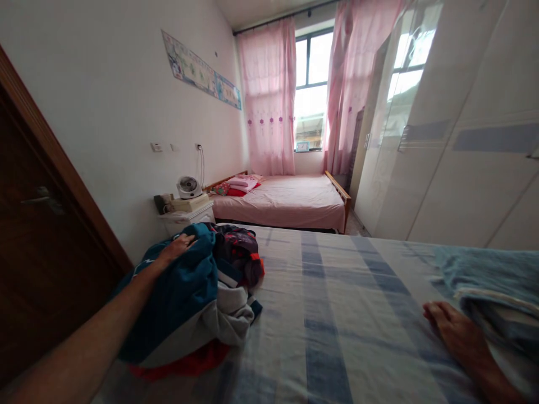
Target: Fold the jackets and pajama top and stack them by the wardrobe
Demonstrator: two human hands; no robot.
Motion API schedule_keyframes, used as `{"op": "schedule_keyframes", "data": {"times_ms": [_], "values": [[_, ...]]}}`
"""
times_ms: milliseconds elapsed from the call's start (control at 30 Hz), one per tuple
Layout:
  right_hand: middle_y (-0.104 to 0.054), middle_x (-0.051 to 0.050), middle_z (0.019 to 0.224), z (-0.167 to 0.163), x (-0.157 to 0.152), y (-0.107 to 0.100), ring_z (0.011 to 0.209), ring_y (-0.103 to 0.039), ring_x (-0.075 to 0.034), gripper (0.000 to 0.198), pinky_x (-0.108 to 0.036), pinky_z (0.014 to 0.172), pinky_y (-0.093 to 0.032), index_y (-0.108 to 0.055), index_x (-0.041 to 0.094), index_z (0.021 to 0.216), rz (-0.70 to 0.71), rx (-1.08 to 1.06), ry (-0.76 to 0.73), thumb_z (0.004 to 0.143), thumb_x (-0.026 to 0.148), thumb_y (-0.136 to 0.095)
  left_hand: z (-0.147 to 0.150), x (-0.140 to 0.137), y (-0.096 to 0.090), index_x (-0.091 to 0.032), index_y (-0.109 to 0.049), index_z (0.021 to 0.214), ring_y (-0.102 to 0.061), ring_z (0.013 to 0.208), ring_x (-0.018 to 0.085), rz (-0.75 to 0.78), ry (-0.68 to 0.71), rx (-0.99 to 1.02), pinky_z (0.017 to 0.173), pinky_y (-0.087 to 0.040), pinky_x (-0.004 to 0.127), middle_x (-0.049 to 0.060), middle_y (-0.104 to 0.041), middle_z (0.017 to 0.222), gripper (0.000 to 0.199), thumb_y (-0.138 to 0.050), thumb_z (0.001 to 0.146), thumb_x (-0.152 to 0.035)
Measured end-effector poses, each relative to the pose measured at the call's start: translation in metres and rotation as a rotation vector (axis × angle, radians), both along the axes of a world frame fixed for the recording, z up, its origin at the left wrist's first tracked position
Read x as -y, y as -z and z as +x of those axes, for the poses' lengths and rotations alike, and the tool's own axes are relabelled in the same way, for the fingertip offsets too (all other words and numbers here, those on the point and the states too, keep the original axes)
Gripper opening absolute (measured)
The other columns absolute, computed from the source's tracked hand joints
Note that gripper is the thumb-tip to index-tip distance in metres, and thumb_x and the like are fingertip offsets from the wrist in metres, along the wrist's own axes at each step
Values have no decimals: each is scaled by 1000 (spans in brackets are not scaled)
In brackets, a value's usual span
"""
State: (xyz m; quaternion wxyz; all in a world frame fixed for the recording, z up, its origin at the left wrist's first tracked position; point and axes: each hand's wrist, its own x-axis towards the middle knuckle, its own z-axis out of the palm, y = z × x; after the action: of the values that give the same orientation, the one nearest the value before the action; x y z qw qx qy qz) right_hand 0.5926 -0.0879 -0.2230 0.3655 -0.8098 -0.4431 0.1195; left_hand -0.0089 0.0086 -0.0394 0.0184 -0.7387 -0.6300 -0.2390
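My left hand (182,246) is on top of a heap of clothes at the left of the bed, its fingers closed on a teal and grey garment (181,292). Against that garment lies a dark patterned garment (238,244) with orange-red parts. Some red cloth (185,362) shows under the heap. My right hand (457,331) is low over the striped bedsheet (337,314) at the right, fingers stretched out and holding nothing. Close beside it is a folded blue blanket (492,275).
A pink-covered bed (286,196) stands beyond this one, by the window. At the left are a brown door (37,224) and a bedside cabinet (189,216) with a small fan (188,187) on top. A white wardrobe (442,185) lines the right side.
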Motion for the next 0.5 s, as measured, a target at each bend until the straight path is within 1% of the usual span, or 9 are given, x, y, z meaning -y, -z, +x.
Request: {"op": "schedule_keyframes", "data": {"times_ms": [67, 133, 200, 233, 300, 333, 367, 433, 500], "values": [[-69, -8, 70, -2, 1, 0, 69, -62, -30, 28, -40, 66, -43, -56, 32, 58, 11, 11, -1, 70, 51, -39, -9, -4, 4, -7, -62, 81, -59, 72, 13, -15, -6, -56, 77, -49, 30, 1, -60, 72, 35, -48, 90, -37], [-69, -7, 70, -4, 2, -2, 68, -62, -28, 30, -39, 64, -43, -57, 31, 59, 21, 40, -12, 70, 52, -38, -16, -4, -9, -3, -63, 84, -58, 81, 18, 22, -26, -98, 83, -47, 35, 3, -61, 75, 37, -47, 88, -36], [-68, -6, 68, -6, 3, -3, 65, -62, -26, 32, -37, 63, -43, -56, 29, 60, 41, 70, -20, 70, 53, -37, -10, 2, -26, 0, -59, 102, -54, 100, 25, 108, -53, -125, 92, -41, 44, 11, -62, 97, 40, -46, 87, -34], [-67, -5, 66, -7, 3, -3, 63, -61, -25, 34, -36, 61, -42, -56, 27, 61, 54, 84, -24, 70, 53, -36, 1, 8, -32, 0, -56, 111, -50, 108, 27, 167, -53, -132, 97, -36, 47, 14, -58, 109, 42, -45, 87, -33], [-66, -5, 64, -10, 4, -3, 60, -60, -23, 36, -34, 60, -41, -55, 26, 62, 80, 106, -27, 70, 54, -35, 37, 24, -31, -6, -51, 120, -45, 117, 27, 269, 27, -123, 103, -31, 45, 13, -53, 122, 43, -43, 87, -34], [-65, -4, 63, -11, 4, -3, 59, -59, -22, 36, -33, 59, -41, -55, 25, 62, 91, 113, -24, 70, 53, -34, 60, 34, -23, -12, -53, 119, -47, 116, 24, 306, 115, -103, 103, -32, 41, 10, -54, 122, 41, -44, 87, -35], [-65, -4, 62, -13, 4, -2, 59, -59, -21, 37, -32, 59, -41, -55, 24, 62, 101, 121, -20, 71, 53, -33, 86, 45, -10, -17, -55, 118, -50, 114, 22, 291, 240, -84, 102, -35, 38, 7, -56, 120, 37, -44, 88, -36], [-65, -4, 62, -18, 4, -1, 60, -59, -20, 37, -31, 60, -41, -54, 24, 63, 114, 132, -7, 73, 51, -32, 137, 65, 28, -22, -58, 113, -52, 113, 21, 182, 415, -59, 99, -40, 36, 5, -57, 122, 33, -45, 87, -35], [-66, -4, 64, -22, 5, 0, 62, -60, -19, 36, -29, 60, -42, -54, 23, 64, 132, 143, 9, 75, 49, -32, 179, 79, 72, -23, -59, 115, -55, 112, 21, 30, 547, -83, 95, -45, 37, 6, -57, 124, 32, -48, 86, -31]]}}
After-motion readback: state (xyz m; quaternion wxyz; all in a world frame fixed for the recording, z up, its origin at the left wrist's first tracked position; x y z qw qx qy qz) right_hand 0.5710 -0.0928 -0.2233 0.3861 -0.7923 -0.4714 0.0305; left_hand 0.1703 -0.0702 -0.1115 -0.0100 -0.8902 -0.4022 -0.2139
